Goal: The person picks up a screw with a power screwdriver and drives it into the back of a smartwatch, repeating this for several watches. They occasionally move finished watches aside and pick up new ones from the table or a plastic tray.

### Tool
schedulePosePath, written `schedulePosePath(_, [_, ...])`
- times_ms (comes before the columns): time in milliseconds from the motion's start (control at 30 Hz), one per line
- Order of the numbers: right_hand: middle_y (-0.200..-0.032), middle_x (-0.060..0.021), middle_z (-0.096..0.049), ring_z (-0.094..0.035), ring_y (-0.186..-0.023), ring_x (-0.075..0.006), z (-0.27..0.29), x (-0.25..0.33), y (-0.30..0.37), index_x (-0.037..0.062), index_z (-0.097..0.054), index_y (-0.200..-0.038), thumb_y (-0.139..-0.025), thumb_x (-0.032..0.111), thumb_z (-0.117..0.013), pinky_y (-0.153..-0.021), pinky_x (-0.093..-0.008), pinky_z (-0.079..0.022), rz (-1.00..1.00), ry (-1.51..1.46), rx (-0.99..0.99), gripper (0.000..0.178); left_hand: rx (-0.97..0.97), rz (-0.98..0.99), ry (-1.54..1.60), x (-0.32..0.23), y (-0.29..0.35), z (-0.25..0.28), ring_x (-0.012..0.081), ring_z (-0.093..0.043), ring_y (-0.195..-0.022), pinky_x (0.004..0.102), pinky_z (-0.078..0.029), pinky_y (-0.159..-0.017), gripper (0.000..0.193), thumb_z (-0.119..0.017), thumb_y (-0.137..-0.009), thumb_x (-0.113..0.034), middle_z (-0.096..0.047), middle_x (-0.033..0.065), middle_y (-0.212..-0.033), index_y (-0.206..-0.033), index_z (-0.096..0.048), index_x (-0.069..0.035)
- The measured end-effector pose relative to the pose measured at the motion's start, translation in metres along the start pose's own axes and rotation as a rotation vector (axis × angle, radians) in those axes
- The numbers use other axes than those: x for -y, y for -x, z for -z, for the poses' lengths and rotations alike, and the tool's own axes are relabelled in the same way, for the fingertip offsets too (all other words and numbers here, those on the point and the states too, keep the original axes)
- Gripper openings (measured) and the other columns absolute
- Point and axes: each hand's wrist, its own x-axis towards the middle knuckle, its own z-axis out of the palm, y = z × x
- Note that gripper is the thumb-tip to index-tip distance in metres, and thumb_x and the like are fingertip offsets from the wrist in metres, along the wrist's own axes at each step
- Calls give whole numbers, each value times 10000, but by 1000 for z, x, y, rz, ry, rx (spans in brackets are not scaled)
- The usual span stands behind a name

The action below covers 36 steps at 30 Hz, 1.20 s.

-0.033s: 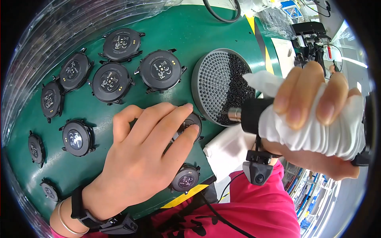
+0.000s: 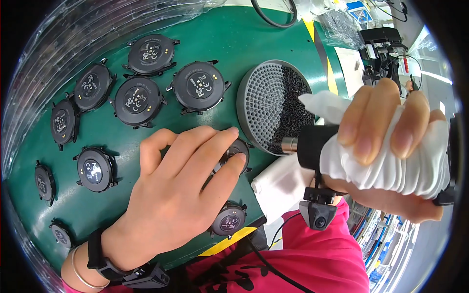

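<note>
My left hand [image 2: 171, 195] lies over a round black smartwatch body [image 2: 234, 154] on the green mat, its thumb and a finger against the watch's edges; the hand covers part of it. In my right hand [image 2: 386, 127] is a powered screwdriver [image 2: 312, 146], its grip wrapped in white cloth and its metal tip in the air by the dish's near edge. That round grey dish [image 2: 256, 93] has a dimpled bottom and small black screws [image 2: 293, 105] heaped on its right side. Another watch body [image 2: 228, 219] lies just nearer than my left hand.
Several strapless watch bodies [image 2: 199, 86] lie back-up across the left and far mat. A white cloth [image 2: 281, 185] hangs at the mat's right edge. Clear plastic wrap [image 2: 58, 44] borders the left, and a black cable loop [image 2: 274, 17] sits at the back.
My right hand and the screwdriver have dropped very slightly. My left hand stays on the same watch.
</note>
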Motion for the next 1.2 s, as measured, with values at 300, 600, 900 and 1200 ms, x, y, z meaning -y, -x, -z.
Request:
schedulePosePath(300, [-1063,-132,-559,-572,-752,-240,17,12,4,15,-509,-1195,-870,591,-718,-615,-345,-516,-260,-52,284,693,-9,13,3,0,0,0,300,-624,-1055,444,-373,-852,421,-777,-696,-73,-643,114,-1282,-1106,-680,-78])
schedulePosePath(600, [-1066,-135,-558,-579,-745,-244,34,12,29,9,-490,-1088,-881,569,-721,-611,-352,-517,-319,-97,390,640,-11,7,-1,1,0,1,296,-617,-1056,450,-373,-863,405,-778,-692,-77,-640,111,-1270,-1086,-684,-78])
schedulePosePath(900, [-1064,-128,-561,-585,-749,-233,-2,-9,-4,7,-493,-1111,-876,612,-704,-599,-348,-520,-50,67,282,683,-10,20,-5,2,2,-1,294,-613,-1070,453,-376,-871,420,-769,-693,-66,-632,101,-1281,-1103,-677,-80])
schedulePosePath(1200, [-1068,-125,-566,-590,-744,-232,-11,-6,-9,-5,-494,-1218,-873,644,-687,-590,-342,-528,-148,50,290,759,-10,15,-3,0,0,-1,294,-617,-1053,451,-376,-863,431,-773,-684,-59,-634,99,-1275,-1104,-678,-79])
